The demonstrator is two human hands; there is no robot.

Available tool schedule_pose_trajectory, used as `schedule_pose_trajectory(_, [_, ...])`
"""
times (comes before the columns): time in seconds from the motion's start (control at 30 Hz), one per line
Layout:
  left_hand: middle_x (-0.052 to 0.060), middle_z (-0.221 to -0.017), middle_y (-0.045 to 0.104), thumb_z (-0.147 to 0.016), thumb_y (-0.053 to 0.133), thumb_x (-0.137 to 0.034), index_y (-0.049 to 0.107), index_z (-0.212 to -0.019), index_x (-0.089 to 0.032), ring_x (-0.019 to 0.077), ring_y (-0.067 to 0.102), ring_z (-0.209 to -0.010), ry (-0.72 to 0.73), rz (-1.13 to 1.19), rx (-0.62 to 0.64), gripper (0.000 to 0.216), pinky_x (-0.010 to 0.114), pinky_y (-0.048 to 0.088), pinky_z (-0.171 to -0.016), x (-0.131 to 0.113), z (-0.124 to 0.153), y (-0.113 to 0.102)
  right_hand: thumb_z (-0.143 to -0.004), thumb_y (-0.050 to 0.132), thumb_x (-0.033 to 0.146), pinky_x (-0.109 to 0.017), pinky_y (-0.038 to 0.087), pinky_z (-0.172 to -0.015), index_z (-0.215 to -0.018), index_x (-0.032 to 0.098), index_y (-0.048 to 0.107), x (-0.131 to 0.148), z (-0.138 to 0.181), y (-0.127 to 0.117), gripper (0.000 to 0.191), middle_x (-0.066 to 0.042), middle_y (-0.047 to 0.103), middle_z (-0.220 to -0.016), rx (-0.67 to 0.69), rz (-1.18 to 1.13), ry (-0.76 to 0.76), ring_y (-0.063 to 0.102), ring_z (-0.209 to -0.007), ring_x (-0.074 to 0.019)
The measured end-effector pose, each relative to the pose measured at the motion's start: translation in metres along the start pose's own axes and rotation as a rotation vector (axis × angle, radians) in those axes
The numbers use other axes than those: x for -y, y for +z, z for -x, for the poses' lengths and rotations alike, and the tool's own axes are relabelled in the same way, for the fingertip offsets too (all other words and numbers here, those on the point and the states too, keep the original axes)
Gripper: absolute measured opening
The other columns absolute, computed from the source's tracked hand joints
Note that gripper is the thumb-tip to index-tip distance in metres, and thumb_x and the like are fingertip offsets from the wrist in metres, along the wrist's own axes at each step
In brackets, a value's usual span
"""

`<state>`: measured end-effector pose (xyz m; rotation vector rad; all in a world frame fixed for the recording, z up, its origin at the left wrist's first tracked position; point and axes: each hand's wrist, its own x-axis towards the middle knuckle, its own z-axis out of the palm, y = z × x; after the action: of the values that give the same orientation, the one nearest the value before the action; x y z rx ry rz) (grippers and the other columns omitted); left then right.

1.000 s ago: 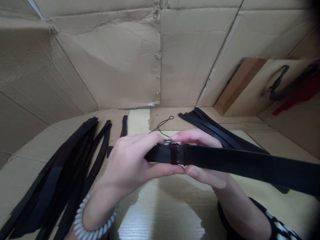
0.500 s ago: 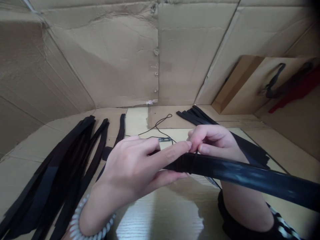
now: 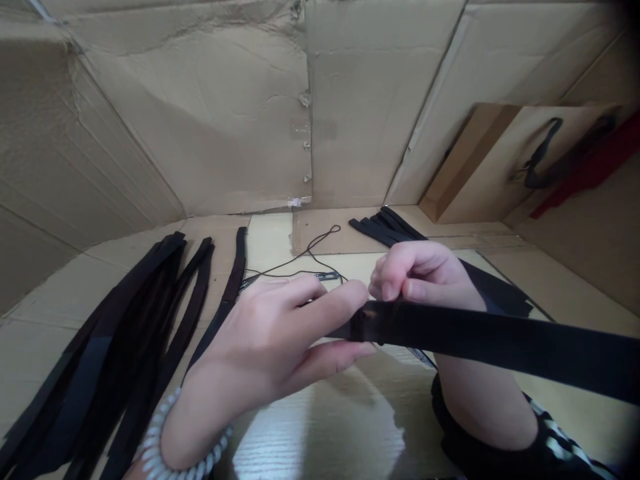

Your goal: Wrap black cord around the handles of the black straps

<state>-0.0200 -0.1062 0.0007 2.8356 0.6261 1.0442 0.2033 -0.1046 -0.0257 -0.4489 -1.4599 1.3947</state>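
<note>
A long black belt strap (image 3: 500, 343) runs from the middle of the view off to the right edge. My left hand (image 3: 270, 340) grips its near end between thumb and fingers, above the table. My right hand (image 3: 420, 277) is curled over the strap just right of the left, pinching a small dark loop (image 3: 373, 321) that sits around the strap. A white spiral band circles my left wrist. Behind the hands a small dark clip (image 3: 327, 275) with a thin black cord (image 3: 320, 243) lies on the table.
Many black straps (image 3: 125, 333) lie spread on the left of the pale wooden table (image 3: 320, 427). Another bundle of black straps (image 3: 385, 227) lies at the back right. Cardboard walls (image 3: 200, 113) enclose the space. A paper bag (image 3: 505, 160) leans at the right.
The strap has turned from flat face up to edge-on and back toward flat. My right hand moved from under the strap to on top of it, pinching the loop.
</note>
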Motion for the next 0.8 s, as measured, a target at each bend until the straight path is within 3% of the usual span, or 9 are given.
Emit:
schedule_pose_trajectory(0.33, [-0.001, -0.077, 0.060, -0.098, 0.051, -0.040, 0.052, -0.114, -0.018, 0.0090, 0.052, -0.057, -0.007, -0.040, 0.008, 0.027, 0.020, 0.042, -0.052, 0.002, 0.002, 0.001, -0.088, 0.066, 0.023, -0.017, 0.050, -0.057, -0.092, 0.021, 0.074, -0.005, -0.003, -0.007, 0.010, 0.000, 0.067, -0.079, 0.050, -0.031, -0.010, 0.064, -0.066, -0.0082])
schedule_pose_trajectory(0.5, [-0.005, -0.069, 0.051, -0.097, 0.052, -0.039, 0.054, -0.107, -0.022, 0.0107, 0.045, -0.053, 0.013, -0.238, 0.057, 0.020, 0.023, 0.037, -0.049, 0.002, 0.004, -0.002, -0.087, 0.065, 0.033, -0.018, 0.040, -0.056, -0.093, 0.017, 0.073, 0.005, 0.004, -0.021, 0.018, 0.001, 0.055, -0.069, 0.021, 0.026, -0.012, 0.048, -0.060, -0.0067])
schedule_pose_trajectory(0.7, [-0.005, -0.067, 0.048, -0.097, 0.051, -0.040, 0.055, -0.109, -0.027, 0.0138, 0.042, -0.052, 0.037, -0.440, 0.083, 0.018, 0.028, 0.032, -0.050, 0.003, 0.008, 0.002, -0.087, 0.064, 0.038, -0.019, 0.039, -0.052, -0.102, 0.019, 0.071, 0.005, 0.009, -0.029, 0.025, 0.002, 0.052, -0.068, 0.165, -0.007, 0.021, 0.046, -0.058, -0.0081])
schedule_pose_trajectory(0.8, [-0.005, -0.068, 0.050, -0.096, 0.054, -0.040, 0.053, -0.113, -0.026, 0.0137, 0.042, -0.053, 0.037, -0.454, 0.054, 0.021, 0.028, 0.034, -0.052, 0.002, 0.009, 0.000, -0.086, 0.064, 0.038, -0.018, 0.039, -0.052, -0.102, 0.019, 0.071, 0.003, 0.008, -0.029, 0.026, 0.002, 0.048, -0.066, 0.154, -0.038, 0.014, 0.044, -0.058, -0.0077])
